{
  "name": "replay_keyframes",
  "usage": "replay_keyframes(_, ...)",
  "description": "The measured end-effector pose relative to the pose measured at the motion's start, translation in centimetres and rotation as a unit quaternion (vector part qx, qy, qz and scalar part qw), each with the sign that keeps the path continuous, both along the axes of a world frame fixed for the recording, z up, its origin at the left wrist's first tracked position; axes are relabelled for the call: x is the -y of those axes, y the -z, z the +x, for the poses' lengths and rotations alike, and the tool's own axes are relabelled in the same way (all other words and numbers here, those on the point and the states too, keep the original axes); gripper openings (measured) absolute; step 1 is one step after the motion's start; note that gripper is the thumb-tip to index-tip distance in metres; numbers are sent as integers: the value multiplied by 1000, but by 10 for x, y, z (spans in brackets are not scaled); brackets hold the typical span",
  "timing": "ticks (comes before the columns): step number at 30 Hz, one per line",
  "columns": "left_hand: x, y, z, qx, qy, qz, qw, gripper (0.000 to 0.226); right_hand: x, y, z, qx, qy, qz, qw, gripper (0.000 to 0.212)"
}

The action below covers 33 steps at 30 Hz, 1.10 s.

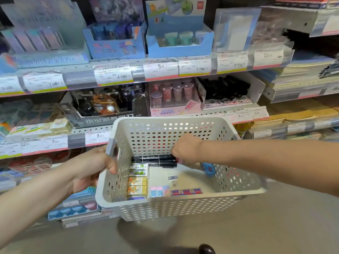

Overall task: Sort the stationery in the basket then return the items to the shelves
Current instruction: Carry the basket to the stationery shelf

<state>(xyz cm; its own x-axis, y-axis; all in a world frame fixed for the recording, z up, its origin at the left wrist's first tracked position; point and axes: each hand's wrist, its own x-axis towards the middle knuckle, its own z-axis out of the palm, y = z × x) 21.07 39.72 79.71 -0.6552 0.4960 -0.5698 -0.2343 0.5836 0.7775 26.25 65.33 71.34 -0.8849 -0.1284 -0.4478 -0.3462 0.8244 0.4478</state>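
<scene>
Two black markers (154,160) lie side by side against the far wall of the white perforated basket (183,206); my right hand (185,149) reaches in and grips their right ends, while my left hand (97,165) clenches the basket's left rim. Small eraser packs (138,180) line the basket's left wall, a blue item (208,168) sits by the right wall. Shelves (128,70) of boxed stationery and price tags stand just beyond.

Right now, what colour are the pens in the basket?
Black, with small white print; the pens show best in the head view.
</scene>
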Motion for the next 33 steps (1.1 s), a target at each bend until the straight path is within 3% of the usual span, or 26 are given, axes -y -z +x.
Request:
replay_keyframes(9, -30, 5, 27, 29, -60, 24, 998, 67, -35, 3, -1, -50, -72, 2, 996, 13)
replay_keyframes(15, -47, 6, 41, 31, -102, 14, 994, 72, -50, -45, 23, -104, -113, -83, 985, 24)
replay_keyframes(18, -52, 3, 49, 29, -111, 4, 993, 78, -65, -65, 27, -93, -51, -199, 974, 33)
replay_keyframes(22, -56, -1, 59, 56, -137, 10, 989, 95, -86, -94, 24, -83, 48, -428, 899, 48)
replay_keyframes(24, -55, 3, 59, 66, -142, 10, 988, 101, -93, -99, 18, -92, 95, -522, 843, 36)
replay_keyframes(26, -56, 1, 61, 66, -128, 0, 990, 97, -100, -100, 7, -123, 134, -594, 783, 26)
replay_keyframes(29, -55, -4, 58, 59, -121, -8, 991, 86, -101, -97, -10, -160, 188, -679, 691, 31)
replay_keyframes(31, -51, -3, 51, 59, -116, -3, 991, 81, -100, -94, -22, -170, 216, -694, 666, 32)
replay_keyframes(33, -50, -2, 42, 52, -115, -3, 992, 75, -100, -90, -36, -195, 219, -675, 677, 35)
